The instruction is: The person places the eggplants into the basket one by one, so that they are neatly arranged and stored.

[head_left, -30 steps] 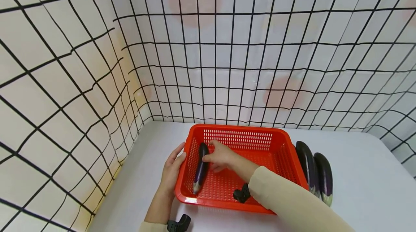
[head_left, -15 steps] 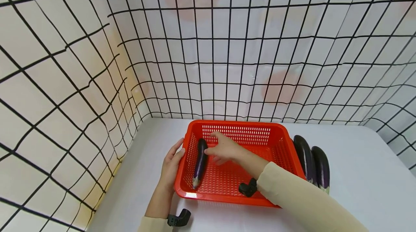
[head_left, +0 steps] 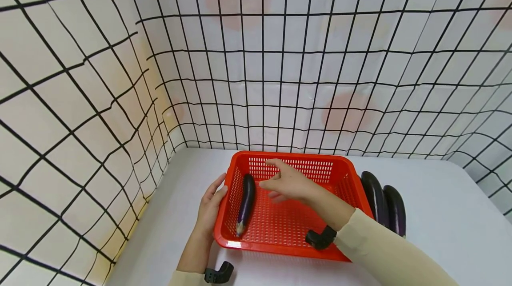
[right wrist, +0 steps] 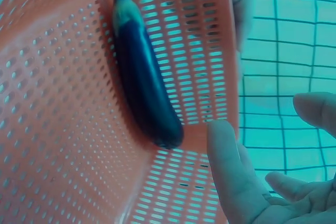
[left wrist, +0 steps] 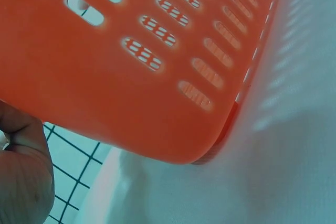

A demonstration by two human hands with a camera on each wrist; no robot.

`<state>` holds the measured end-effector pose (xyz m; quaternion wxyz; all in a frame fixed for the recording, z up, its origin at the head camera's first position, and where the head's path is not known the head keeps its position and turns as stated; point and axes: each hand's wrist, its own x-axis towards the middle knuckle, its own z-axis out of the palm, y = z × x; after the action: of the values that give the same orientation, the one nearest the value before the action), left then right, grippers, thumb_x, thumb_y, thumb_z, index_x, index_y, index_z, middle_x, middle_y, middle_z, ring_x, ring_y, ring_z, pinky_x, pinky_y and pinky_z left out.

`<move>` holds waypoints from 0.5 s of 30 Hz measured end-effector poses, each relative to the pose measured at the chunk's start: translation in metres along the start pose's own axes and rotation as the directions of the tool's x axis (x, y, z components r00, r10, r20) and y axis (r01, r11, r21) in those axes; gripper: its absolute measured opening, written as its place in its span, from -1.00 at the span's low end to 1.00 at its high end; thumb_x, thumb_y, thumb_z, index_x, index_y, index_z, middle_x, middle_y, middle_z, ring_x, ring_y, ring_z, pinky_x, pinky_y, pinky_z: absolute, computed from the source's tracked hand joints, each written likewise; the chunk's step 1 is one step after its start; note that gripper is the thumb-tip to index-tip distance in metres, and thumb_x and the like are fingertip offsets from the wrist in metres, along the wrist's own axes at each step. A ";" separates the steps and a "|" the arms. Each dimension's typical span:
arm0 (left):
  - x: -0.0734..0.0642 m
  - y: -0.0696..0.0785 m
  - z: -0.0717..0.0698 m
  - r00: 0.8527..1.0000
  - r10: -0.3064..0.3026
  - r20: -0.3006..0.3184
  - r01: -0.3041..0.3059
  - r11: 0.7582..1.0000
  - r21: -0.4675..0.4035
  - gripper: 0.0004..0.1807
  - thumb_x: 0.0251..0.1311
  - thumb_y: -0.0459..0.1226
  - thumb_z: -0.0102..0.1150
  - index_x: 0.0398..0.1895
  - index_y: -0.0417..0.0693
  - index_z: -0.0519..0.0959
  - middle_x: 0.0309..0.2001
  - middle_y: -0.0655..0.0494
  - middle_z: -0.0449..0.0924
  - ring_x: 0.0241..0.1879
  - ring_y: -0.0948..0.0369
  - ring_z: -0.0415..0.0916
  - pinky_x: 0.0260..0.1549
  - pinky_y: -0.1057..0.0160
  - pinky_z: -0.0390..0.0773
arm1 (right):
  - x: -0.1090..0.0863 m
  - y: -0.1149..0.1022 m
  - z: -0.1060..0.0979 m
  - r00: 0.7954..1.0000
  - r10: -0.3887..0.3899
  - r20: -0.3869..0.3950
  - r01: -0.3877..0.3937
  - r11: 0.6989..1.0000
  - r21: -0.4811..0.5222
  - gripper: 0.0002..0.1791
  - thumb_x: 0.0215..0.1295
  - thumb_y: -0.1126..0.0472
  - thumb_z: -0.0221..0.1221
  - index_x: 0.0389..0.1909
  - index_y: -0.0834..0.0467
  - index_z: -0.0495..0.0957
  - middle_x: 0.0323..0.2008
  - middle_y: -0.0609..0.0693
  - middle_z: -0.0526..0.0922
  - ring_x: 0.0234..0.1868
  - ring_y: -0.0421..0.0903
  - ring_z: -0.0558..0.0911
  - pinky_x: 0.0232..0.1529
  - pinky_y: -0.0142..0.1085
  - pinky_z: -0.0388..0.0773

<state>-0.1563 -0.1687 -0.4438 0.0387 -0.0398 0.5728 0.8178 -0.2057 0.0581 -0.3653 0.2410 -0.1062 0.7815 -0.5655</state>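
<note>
Eggplant: I've got the dark purple eggplant lying in the red basket, along its left wall, stem end near
Left hand: fingers pretty straight, resting against the outside of that left wall, thumb up by the rim
Right hand: I see it over the basket, thumb and fingers spread apart, just right of the eggplant
Other eggplants: two, side by side on the white table, right of the basket

No writing legible in head view or either wrist view. Basket, eggplants and wrist cameras show no readable label, brand, number or sign.
</note>
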 end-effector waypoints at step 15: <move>0.006 -0.015 -0.004 0.999 0.037 -0.024 -0.036 0.999 0.024 -0.54 0.29 -0.08 0.00 0.26 0.32 0.33 0.18 -0.04 0.40 0.09 -0.13 0.41 -0.09 -0.02 0.49 | -0.030 0.001 -0.024 0.999 -0.029 -0.027 0.030 0.999 0.042 -0.21 0.10 0.08 0.30 0.32 -0.03 0.12 -0.15 0.22 0.46 -0.31 0.05 0.65 -0.30 -0.04 0.62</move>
<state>-0.1608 -0.1673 -0.4599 0.0171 -0.0390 0.5834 0.8111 -0.1909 0.0916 -0.3531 0.2244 -0.1050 0.7709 -0.5868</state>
